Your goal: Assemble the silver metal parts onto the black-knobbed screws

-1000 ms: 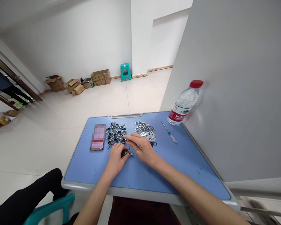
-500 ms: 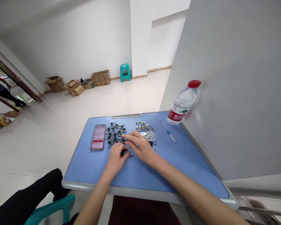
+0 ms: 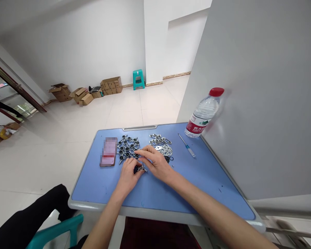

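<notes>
Near the middle of the blue table, my left hand (image 3: pixel 128 173) is closed on a small metal-and-black part (image 3: pixel 140 168), pressed low against the tabletop. Just above that part, my right hand (image 3: pixel 155 162) has thumb and fingers pinched together; a thin upright shaft shows below them, but its kind is too small to make out. Beyond my left hand lies a group of black-and-silver metal pieces (image 3: pixel 126 148) with protruding stems. Behind my right hand are flat silver plates with holes (image 3: pixel 166 150), several elongated metal links (image 3: pixel 159 139) and a black ring (image 3: pixel 171 158).
A phone (image 3: pixel 109 151) lies at the table's left. To the right are a screwdriver (image 3: pixel 187 146) with a clear-blue handle and a red-capped water bottle (image 3: pixel 202 116) by the grey panel. Cardboard boxes (image 3: pixel 111 86) and a teal stool (image 3: pixel 138 79) stand by the wall. A person's dark-clothed leg (image 3: pixel 38 211) shows at left.
Both hands stay almost in the same place, with the small part still held. The person beyond the doorway at far left has moved partly out of sight.
</notes>
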`<state>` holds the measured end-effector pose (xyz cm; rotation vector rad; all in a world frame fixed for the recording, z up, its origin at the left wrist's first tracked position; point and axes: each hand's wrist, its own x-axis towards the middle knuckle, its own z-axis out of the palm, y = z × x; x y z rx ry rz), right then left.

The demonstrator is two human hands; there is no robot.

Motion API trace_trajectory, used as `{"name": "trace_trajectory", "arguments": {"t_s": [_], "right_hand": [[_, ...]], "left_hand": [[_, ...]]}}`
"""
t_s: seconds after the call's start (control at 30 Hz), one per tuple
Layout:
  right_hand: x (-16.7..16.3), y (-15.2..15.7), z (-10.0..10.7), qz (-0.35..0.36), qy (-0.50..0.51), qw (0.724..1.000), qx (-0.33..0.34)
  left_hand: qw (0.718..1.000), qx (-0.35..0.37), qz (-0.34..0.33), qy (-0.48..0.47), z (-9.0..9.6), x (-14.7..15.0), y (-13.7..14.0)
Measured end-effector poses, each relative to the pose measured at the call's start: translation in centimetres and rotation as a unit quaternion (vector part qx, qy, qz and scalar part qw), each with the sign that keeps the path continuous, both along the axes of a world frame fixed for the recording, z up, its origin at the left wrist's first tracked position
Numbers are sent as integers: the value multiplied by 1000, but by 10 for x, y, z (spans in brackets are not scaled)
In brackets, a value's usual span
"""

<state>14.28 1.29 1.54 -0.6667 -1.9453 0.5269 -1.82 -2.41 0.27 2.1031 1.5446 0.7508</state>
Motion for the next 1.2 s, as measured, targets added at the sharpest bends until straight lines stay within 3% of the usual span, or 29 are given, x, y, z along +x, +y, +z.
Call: {"name": "trace_trajectory", "arguments": {"t_s": [0.17, 0.37, 0.57, 0.77, 0.93, 1.2], "right_hand": [[5, 0, 7, 52, -20, 997, -47], [3, -1, 3, 4, -13, 1000, -14], [4, -2, 8, 44, -33, 997, -53], [2, -4, 6, 2, -39, 999, -24], [4, -3, 9, 40, -42, 997, -47], [4, -3, 6, 6, -39, 999, -27]], "left_hand": [[1000, -8, 2, -7, 0, 0, 0], [1000, 2, 4, 3, 0, 0, -1], [1000, -5, 3, 0, 0, 0, -1], [1000, 10, 2, 0, -3, -1, -1], [1000, 5, 0, -5, -3, -1, -2], [1000, 2, 5, 0, -2, 0, -2]]}}
